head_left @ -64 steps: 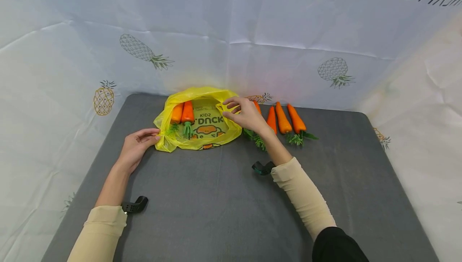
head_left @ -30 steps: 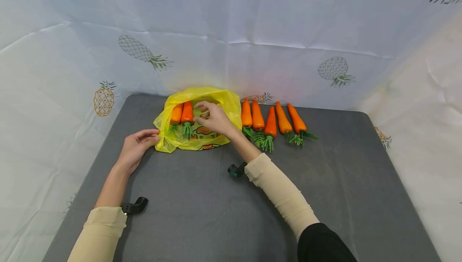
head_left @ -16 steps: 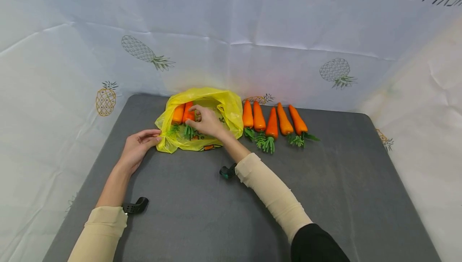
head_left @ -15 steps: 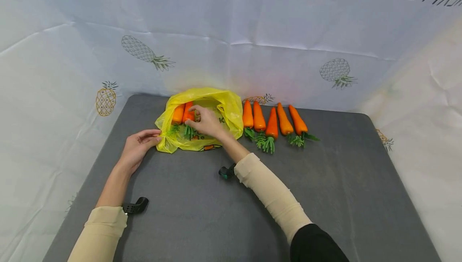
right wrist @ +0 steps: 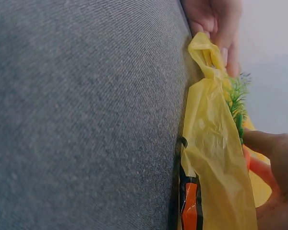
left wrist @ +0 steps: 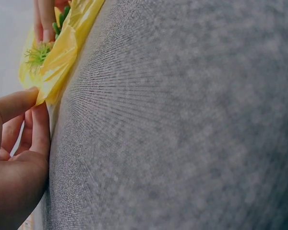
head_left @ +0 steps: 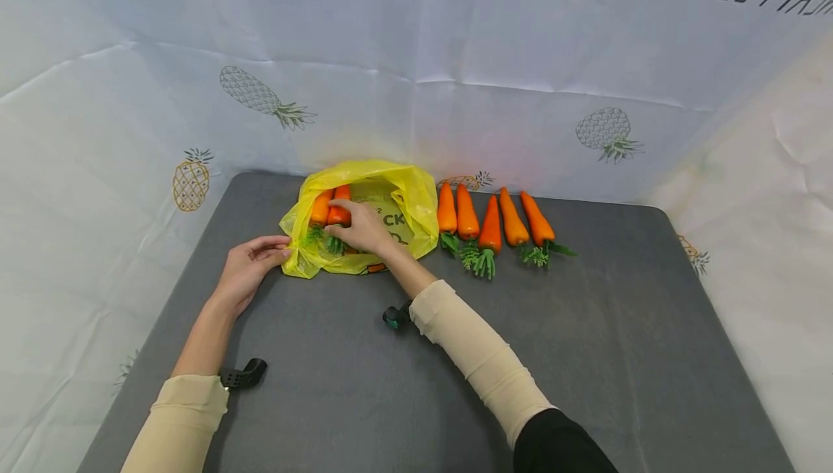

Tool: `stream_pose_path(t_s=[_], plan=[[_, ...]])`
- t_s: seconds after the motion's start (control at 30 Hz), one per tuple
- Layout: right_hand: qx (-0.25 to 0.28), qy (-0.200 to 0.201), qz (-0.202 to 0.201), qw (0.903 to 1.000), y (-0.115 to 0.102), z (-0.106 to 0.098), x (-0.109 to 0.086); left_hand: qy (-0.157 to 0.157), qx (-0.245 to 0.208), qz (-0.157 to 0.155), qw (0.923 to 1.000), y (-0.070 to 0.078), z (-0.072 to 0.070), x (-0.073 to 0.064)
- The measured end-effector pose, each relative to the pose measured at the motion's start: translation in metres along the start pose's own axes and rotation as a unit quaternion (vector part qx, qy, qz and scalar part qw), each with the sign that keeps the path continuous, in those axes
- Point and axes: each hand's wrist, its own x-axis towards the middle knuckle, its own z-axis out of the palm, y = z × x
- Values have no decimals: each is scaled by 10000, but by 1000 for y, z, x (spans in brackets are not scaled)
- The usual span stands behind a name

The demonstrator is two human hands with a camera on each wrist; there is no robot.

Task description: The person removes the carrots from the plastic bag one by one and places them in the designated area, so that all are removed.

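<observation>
A yellow plastic bag (head_left: 419, 205) lies at the back of the table with its mouth spread wide. My left hand (head_left: 244, 270) pinches the bag's left corner between thumb and fingers, as the left wrist view confirms. Inside the bag two carrots with green tops lie side by side. My right hand (head_left: 366, 228) reaches into the mouth and grips the right-hand, redder carrot (head_left: 339, 215) near its leafy end. The lighter orange carrot (head_left: 320, 208) rests to its left. In the right wrist view, the bag's wall (right wrist: 211, 139) hides most of the carrots.
Right of the bag, several more carrots (head_left: 490, 226) lie in a row, tips toward the back and green tops toward the front. A grey cloth covers the table (head_left: 325, 386). Behind it hangs a white sheet (head_left: 416, 118) printed with pineapples.
My right hand has let go of the bag's right rim, moved left into the mouth and taken hold of the redder carrot. My left hand has stayed at the corner.
</observation>
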Motion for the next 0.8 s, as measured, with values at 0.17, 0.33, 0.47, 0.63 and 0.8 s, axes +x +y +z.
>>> stream_pose_path(t_s=[0.17,0.33,0.47,0.63,0.8], plan=[[61,81,35,9999,2,1,-1,-3,32,6,10000,0,0,0],[572,229,16,9981,5,-1,-4,-9,66,43,10000,0,-2,-1],[985,301,67,9947,7,-4,-7,-8,66,60,10000,-1,-2,-1],[1609,221,145,9866,8,-11,-13,11,122,63,9999,-2,-3,0],[2317,78,206,9725,6,-21,-21,-2,131,79,9999,-3,-2,0]])
